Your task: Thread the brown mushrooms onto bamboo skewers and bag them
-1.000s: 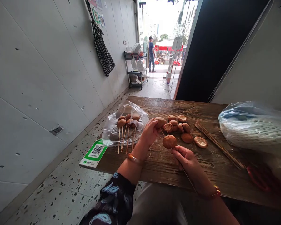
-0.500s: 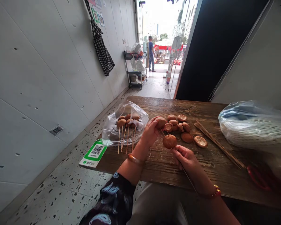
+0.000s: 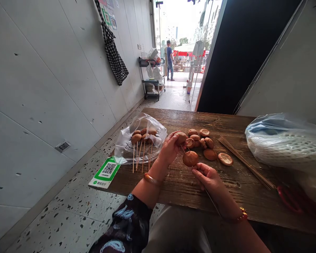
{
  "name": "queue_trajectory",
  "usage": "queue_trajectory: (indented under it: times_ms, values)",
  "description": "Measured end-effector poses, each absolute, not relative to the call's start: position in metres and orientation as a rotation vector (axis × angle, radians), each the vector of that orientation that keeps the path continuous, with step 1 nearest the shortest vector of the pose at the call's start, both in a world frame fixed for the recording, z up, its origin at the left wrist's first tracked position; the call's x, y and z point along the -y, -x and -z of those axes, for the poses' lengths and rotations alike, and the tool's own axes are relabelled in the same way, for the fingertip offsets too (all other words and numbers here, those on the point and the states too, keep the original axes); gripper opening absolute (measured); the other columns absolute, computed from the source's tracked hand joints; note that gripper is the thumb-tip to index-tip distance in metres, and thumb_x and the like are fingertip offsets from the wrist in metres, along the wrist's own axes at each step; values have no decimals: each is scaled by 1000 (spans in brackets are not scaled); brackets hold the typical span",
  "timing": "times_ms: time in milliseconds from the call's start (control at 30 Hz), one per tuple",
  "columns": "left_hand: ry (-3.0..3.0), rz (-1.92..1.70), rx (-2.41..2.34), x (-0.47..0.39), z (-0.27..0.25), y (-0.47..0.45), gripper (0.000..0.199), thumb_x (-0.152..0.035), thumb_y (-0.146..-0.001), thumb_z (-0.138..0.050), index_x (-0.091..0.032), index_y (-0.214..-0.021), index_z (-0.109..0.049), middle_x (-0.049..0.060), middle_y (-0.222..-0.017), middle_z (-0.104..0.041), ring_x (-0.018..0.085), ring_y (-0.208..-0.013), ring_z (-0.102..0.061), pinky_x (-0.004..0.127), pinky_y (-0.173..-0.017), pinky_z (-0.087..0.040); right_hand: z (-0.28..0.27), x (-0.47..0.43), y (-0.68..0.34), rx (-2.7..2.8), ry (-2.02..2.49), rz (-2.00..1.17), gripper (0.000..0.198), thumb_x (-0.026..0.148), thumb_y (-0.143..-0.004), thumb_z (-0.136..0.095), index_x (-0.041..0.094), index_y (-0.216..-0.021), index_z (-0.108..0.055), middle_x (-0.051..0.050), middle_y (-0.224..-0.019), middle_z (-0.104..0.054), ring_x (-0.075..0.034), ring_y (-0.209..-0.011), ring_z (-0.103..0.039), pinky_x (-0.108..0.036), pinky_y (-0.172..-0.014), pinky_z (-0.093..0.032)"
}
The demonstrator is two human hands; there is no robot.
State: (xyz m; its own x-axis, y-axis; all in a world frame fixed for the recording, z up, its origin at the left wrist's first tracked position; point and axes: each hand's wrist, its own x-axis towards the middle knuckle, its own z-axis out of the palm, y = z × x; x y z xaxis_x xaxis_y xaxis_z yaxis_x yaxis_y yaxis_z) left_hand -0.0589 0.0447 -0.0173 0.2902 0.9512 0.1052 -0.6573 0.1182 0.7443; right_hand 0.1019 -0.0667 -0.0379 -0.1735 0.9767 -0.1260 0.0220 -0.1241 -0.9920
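Observation:
My left hand (image 3: pixel 171 147) is closed around a brown mushroom cap (image 3: pixel 181 137) above the table. In my right hand (image 3: pixel 209 177), the fingers pinch thin bamboo skewers (image 3: pixel 213 202), whose lower ends trail back under the wrist. A second mushroom cap (image 3: pixel 191 159) is threaded on them just ahead of my right fingertips. Two thin skewer lengths show between this cap and the one in my left hand; how far they enter the upper cap is hidden. Behind lie several loose mushroom caps (image 3: pixel 194 138), some with their pale undersides up.
Left on the wooden table (image 3: pixel 173 117), a clear plastic bag (image 3: pixel 123 144) holds several skewered mushrooms (image 3: pixel 144 134). A QR code card (image 3: pixel 105 174) sits at the corner. To the right are a skewer bundle (image 3: pixel 246 161), red-handled scissors (image 3: pixel 288 200) and a large plastic bag (image 3: pixel 287 142).

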Motion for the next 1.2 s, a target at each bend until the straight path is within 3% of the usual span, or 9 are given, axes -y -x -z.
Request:
queue_trajectory:
  times_ms: [267,433,600,700,800,933,1033,1200]
  values:
    - [-783,-1250,-476,-44,16,58,41,-35,-77,-68,-17,-109,-52,7,-91,-69,19,-70,-66,27,-57,-49,51,62,-103,1388,1288,-1311,38,53,-77,-67,20,-87,-51,9,-56,-45,-7,-41,-36,-21,-37,-30]
    - [-792,-1271,-499,-44,17,57,38,-36,-77,-68,-18,-108,-53,6,-89,-69,18,-69,-66,26,-56,-49,42,61,-104,1628,1497,-873,47,44,-80,-66,16,-115,-51,6,-61,-55,-14,-53,-52,-27,-53,-43]
    - [-755,-1308,-490,-46,18,57,33,-34,-78,-67,-17,-104,-54,6,-86,-68,17,-68,-66,26,-57,-51,20,57,-106,1829,1527,-526,61,27,-82,-58,16,-140,-42,-10,-101,-68,-23,-86,-66,-37,-79,-52]
    - [-702,-1342,-478,-47,18,57,31,-32,-78,-67,-17,-102,-53,6,-87,-68,17,-72,-66,28,-61,-54,13,47,-112,1890,1451,-437,66,19,-82,-54,20,-146,-37,-13,-128,-60,-25,-109,-61,-41,-94,-49]
    - [-686,-1364,-476,-47,19,56,29,-31,-79,-66,-18,-101,-52,6,-88,-67,17,-73,-66,30,-64,-55,16,35,-118,1979,1385,-419,69,14,-80,-52,24,-147,-36,-11,-136,-54,-25,-122,-53,-43,-103,-43]
    - [-690,-1375,-515,-47,23,54,31,-33,-80,-66,-18,-101,-51,5,-88,-66,16,-72,-65,30,-64,-55,25,27,-114,2007,1352,-409,68,16,-79,-54,23,-145,-39,-11,-132,-53,-25,-122,-52,-43,-105,-42]
    - [-694,-1381,-541,-47,25,51,33,-34,-80,-67,-17,-103,-50,5,-90,-65,16,-71,-65,30,-64,-55,25,28,-104,1962,1404,-347,63,30,-83,-59,22,-143,-40,-11,-131,-53,-26,-123,-51,-44,-105,-42]
    - [-714,-1366,-553,-46,27,48,35,-34,-80,-68,-18,-104,-50,5,-92,-64,15,-72,-65,32,-66,-55,22,23,-87,1911,1547,-108,50,40,-89,-55,20,-135,-49,-14,-126,-54,-30,-113,-57,-44,-90,-50]
